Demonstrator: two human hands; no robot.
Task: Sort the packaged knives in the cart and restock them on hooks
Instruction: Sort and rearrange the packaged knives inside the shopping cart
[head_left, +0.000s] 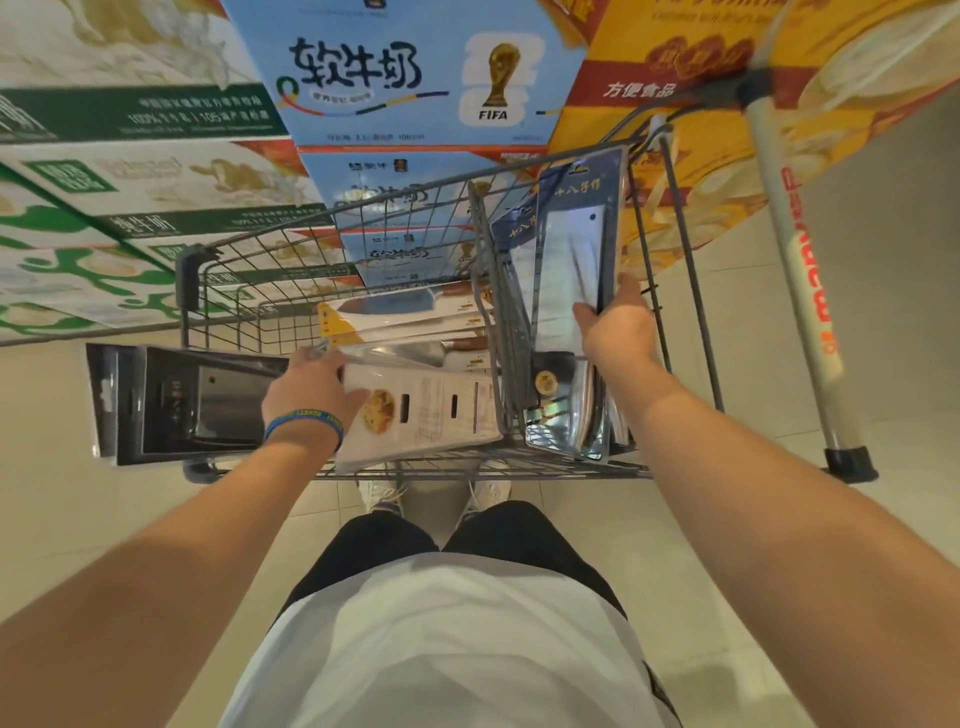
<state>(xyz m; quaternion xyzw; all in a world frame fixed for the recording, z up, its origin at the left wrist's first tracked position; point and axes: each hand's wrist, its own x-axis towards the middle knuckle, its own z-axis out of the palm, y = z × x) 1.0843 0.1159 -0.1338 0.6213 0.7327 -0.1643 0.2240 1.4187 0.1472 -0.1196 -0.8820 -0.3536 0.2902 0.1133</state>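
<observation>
Looking down from the head camera, most of the cart (363, 249) floor is covered by packages, so how many knives lie below I cannot tell. The left hand (306, 387) wears a blue wristband (304, 422) whose small writing is too blurred to read. This hand is closed on the end of a dark knife package (176, 402), which sticks out over the cart's left side; its fingertips are hidden under the package. Just beside it lies a white card package (421, 410) with a picture of food and small printed text that I cannot make out.

The right hand (618, 325) grips the edge of a blue knife package (576, 260) standing upright in the cart's narrow right compartment, thumb on the front, other fingers behind. Clear shiny plastic covers a broad cleaver blade, and the header carries Chinese characters. More blue packages stand behind it, partly hidden.

The cart is grey wire mesh. Beyond it are stacked cardboard milk cartons (405, 73); one blue box shows "FIFA" under a gold trophy. The cart handle (800, 270) has red letters, cut by the angle.
</observation>
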